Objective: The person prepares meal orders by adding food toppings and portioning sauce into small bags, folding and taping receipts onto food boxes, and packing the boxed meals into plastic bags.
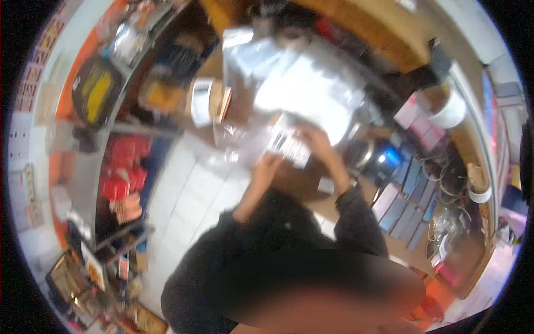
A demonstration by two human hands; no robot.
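Note:
A white shipping label with a black barcode lies between my two hands, tilted and slightly blurred. My left hand is closed at the label's lower left edge. At its upper right edge my right hand is closed too, with fingers bent over the label. Whether the label is stuck to a small package is not clear. Crumpled clear plastic spreads just left of the label. Under my hands is a brown cardboard surface, with a small white sticker near my right wrist.
A bright white plastic sheet lies beyond my hands. A labelled cardboard box stands at the left. Several grey boxes line the right side, near a tape roll. Red packs fill a left shelf above the tiled floor.

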